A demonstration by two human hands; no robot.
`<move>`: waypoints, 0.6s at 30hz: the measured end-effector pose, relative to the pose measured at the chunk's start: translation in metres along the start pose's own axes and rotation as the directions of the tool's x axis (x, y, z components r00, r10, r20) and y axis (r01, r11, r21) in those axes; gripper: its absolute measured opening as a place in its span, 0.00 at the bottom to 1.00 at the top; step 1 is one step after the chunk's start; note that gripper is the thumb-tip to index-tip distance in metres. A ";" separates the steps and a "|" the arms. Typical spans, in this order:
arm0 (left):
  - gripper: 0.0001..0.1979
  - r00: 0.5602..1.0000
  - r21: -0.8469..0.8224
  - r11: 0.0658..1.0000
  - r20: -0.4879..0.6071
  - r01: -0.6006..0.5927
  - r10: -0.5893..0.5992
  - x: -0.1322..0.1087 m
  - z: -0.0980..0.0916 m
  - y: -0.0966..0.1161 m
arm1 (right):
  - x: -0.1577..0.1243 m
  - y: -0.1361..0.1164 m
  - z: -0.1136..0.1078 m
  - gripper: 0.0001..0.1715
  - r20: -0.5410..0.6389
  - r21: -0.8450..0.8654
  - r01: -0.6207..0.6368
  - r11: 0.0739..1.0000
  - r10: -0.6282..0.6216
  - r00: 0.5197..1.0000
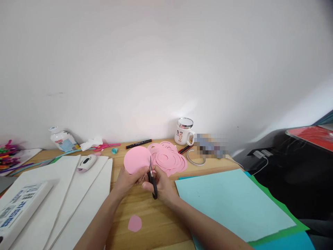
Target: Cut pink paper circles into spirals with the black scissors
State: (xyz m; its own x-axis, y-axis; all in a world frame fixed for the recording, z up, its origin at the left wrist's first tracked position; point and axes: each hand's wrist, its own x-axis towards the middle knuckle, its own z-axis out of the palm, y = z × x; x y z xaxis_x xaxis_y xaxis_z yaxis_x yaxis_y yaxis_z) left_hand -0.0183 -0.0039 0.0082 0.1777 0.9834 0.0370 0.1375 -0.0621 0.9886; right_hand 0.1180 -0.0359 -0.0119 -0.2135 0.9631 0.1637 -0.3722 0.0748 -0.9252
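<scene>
My left hand [129,180] is closed on the lower edge of a pink paper circle [137,160], holding it up over the table. In my right hand [163,184] is a pair of scissors [153,181] with black handles, its blades pointing up at the circle's right edge. Whether the blades bite into the paper I cannot tell. Just behind my hands lies a heap of pink paper rings and discs [168,158]. A small pink paper piece [134,223] rests on the wood in front of me.
White sheets [85,194] and a white box [24,208] occupy the left side. Light blue and green paper [231,205] covers the right. Along the wall stand a white mug [184,132], a black marker [138,143], pink scissors [106,146] and a white bottle [63,139].
</scene>
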 end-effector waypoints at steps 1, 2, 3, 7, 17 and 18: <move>0.20 1.000 0.002 1.000 -0.002 -0.004 0.004 0.000 0.000 0.000 | 0.000 0.000 0.000 0.27 0.003 0.000 -0.001 1.000 0.001 1.000; 0.19 1.000 0.004 1.000 -0.004 -0.006 0.006 0.000 -0.001 0.000 | 0.000 0.000 0.000 0.27 0.003 -0.003 -0.003 1.000 0.003 1.000; 0.19 1.000 0.007 1.000 -0.005 -0.009 0.009 0.000 -0.001 0.001 | -0.001 0.000 0.000 0.27 0.002 -0.006 -0.006 1.000 0.006 1.000; 0.19 1.000 0.008 1.000 0.010 -0.013 0.013 0.000 0.000 0.003 | -0.001 -0.001 -0.001 0.27 -0.001 -0.014 -0.014 1.000 0.014 1.000; 0.17 1.000 0.010 1.000 -0.018 -0.002 0.002 0.002 -0.004 -0.003 | -0.001 0.002 -0.002 0.25 -0.001 -0.013 -0.037 0.999 0.037 0.999; 0.17 1.000 0.010 1.000 -0.023 0.002 -0.002 0.002 -0.005 -0.005 | -0.001 0.002 -0.003 0.25 -0.003 -0.015 -0.041 0.999 0.041 0.999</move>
State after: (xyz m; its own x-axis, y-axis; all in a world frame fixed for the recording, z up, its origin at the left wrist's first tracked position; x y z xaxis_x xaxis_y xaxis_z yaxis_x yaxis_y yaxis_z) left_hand -0.0233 -0.0005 0.0044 0.1550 0.9872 0.0386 0.1474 -0.0617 0.9871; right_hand 0.1196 -0.0360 -0.0152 -0.2261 0.9661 0.1245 -0.3499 0.0387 -0.9360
